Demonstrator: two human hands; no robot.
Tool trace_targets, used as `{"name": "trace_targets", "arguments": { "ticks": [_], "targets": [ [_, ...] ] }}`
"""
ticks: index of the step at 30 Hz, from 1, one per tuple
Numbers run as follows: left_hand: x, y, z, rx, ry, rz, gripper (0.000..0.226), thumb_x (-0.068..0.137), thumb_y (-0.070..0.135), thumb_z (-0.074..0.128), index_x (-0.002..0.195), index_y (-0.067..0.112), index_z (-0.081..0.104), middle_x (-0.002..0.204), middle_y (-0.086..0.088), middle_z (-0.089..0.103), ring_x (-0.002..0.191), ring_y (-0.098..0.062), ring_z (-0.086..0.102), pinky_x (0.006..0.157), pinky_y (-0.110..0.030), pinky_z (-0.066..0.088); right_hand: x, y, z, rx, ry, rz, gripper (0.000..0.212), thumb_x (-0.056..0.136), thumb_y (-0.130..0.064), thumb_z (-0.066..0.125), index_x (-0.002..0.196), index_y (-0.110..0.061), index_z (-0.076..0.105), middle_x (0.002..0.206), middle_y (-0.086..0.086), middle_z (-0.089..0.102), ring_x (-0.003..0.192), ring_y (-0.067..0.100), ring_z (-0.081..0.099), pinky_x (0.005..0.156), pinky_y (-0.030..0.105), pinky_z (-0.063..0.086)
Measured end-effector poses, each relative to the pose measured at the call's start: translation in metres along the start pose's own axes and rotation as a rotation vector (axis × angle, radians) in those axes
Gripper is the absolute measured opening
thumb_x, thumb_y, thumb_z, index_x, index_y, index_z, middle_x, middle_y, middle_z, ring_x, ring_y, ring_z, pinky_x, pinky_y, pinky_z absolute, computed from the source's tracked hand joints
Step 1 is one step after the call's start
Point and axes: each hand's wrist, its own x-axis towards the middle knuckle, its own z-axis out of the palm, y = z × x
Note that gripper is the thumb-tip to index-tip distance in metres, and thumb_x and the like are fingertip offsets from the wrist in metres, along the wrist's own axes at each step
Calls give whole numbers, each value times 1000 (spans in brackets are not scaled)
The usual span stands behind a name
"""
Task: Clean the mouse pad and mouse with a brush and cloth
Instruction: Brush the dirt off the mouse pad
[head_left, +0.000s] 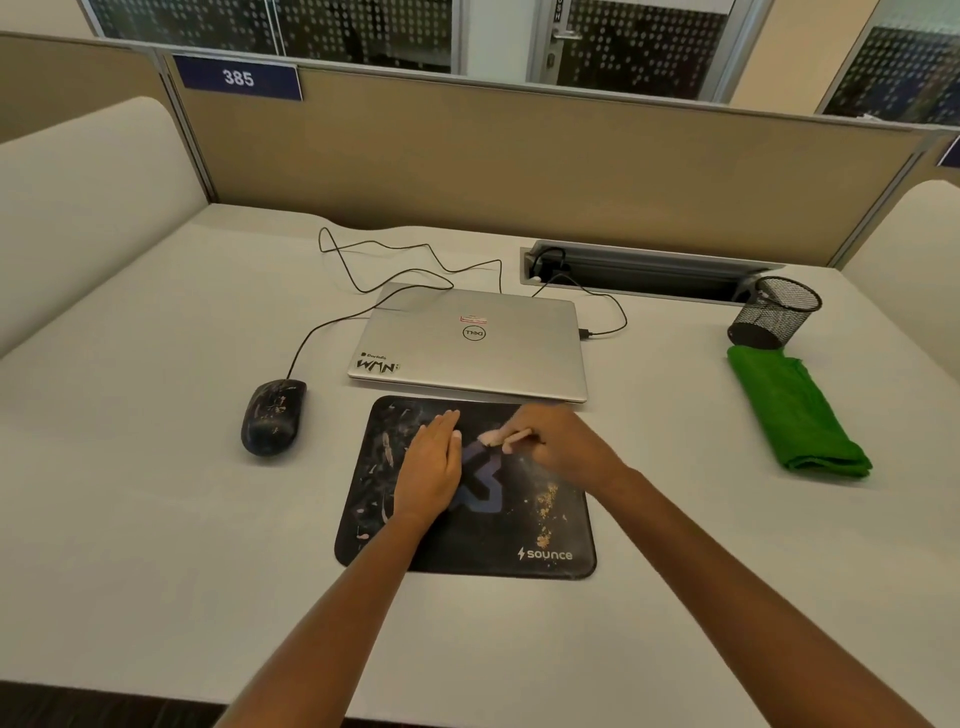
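Observation:
A black mouse pad lies on the desk before me, smeared with pale marks on its left side and tan crumbs on its right. My left hand presses flat on the pad's left half, fingers straight. My right hand grips a small pale-handled brush whose bristles touch the pad near its middle top. A black wired mouse, streaked with dirt, sits left of the pad. A folded green cloth lies at the far right of the desk.
A shut silver laptop lies just behind the pad, with black cables trailing to a desk cable slot. A black mesh cup lies tipped over behind the cloth. Beige partitions enclose the desk.

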Motion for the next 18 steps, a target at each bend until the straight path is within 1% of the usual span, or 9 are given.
{"name": "trace_targets", "arguments": {
  "ticks": [3,5,7,10,12,13,15,16,18],
  "targets": [
    [1,-1,1,22,-8,4,40,101,18,31,141,10,37,148,-9,39,139,-21,32,116,-29,20,-13,4,-15,-55,-139,1,19,84,-6,61,100,-7,71,103,13,68,94,21,60,70,4,36],
    [1,-1,1,44,-12,17,41,101,18,30,141,10,36,148,-8,38,140,-20,31,116,-28,18,-17,4,-27,-41,-178,27,17,83,-4,62,97,-7,72,100,12,70,87,18,60,69,10,40],
    [1,-2,2,111,-30,45,41,102,17,29,142,9,35,150,-7,35,141,-19,28,117,-26,14,-14,2,-34,-2,-104,42,19,84,-1,59,97,-6,72,100,13,70,87,18,60,69,9,42],
    [1,-2,5,223,-45,74,42,102,18,27,143,10,31,153,-6,29,143,-18,23,118,-28,11,-6,-4,-27,60,59,36,20,85,1,58,100,-3,70,105,15,69,97,24,62,82,17,44],
    [2,-2,5,275,-42,78,43,102,17,27,144,10,29,154,-6,27,144,-18,21,119,-28,11,-6,-8,-13,61,41,24,21,85,-1,58,102,-2,69,108,16,68,101,25,61,88,20,43],
    [3,-1,5,305,-43,86,44,102,16,27,145,11,27,155,-6,25,144,-18,20,119,-28,10,-8,-7,-7,44,7,11,21,86,0,57,104,-2,69,109,16,68,102,25,61,87,18,42],
    [2,-1,6,370,-44,106,45,101,14,27,146,11,24,156,-7,23,145,-18,18,119,-28,10,-16,-3,1,1,-46,-8,24,85,1,58,107,-3,67,110,15,67,101,24,61,79,4,38],
    [2,-1,6,395,-43,112,46,101,13,27,146,11,23,156,-7,22,145,-18,18,119,-29,9,-22,0,1,-13,-66,-15,25,85,2,59,107,-4,67,109,15,68,98,22,61,74,-1,36],
    [1,-1,6,428,-41,116,46,101,13,27,146,10,22,156,-7,20,145,-18,17,119,-29,9,-34,6,-6,-4,-110,-19,22,83,0,61,102,-5,70,104,12,69,87,11,59,69,-3,37]
  ]
}}
